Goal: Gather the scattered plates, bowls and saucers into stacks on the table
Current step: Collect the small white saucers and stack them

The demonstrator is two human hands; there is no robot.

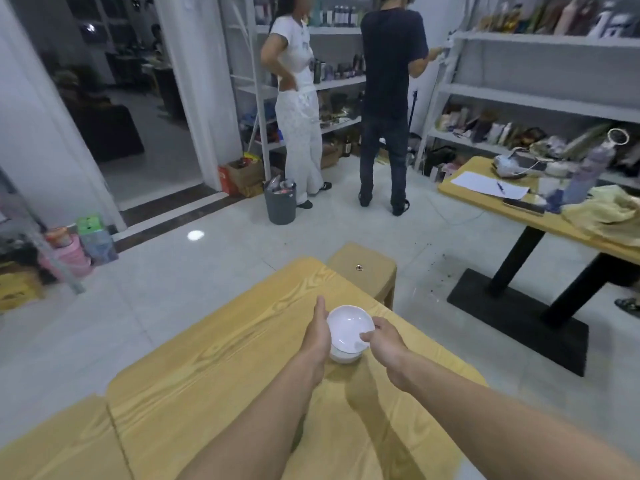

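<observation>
A white saucer (pixel 348 325) is held over a white bowl (pixel 343 357) on a wooden table (pixel 207 358). Its right rim is pinched by the right hand (pixel 386 344). Its left edge is met by the left hand (pixel 320 336), thumb raised, fingers hidden beneath. A stool (pixel 363 268) is set just beyond the table. Farther off, a person in white (pixel 299 116) and a person in dark clothes (pixel 391 81) are seen standing at shelves (pixel 341 81), with a grey bin (pixel 281 206) nearby.

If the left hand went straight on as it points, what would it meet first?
The way looks free: the left hand has bare table ahead; a stool sits beyond the edge, probably lower.
</observation>
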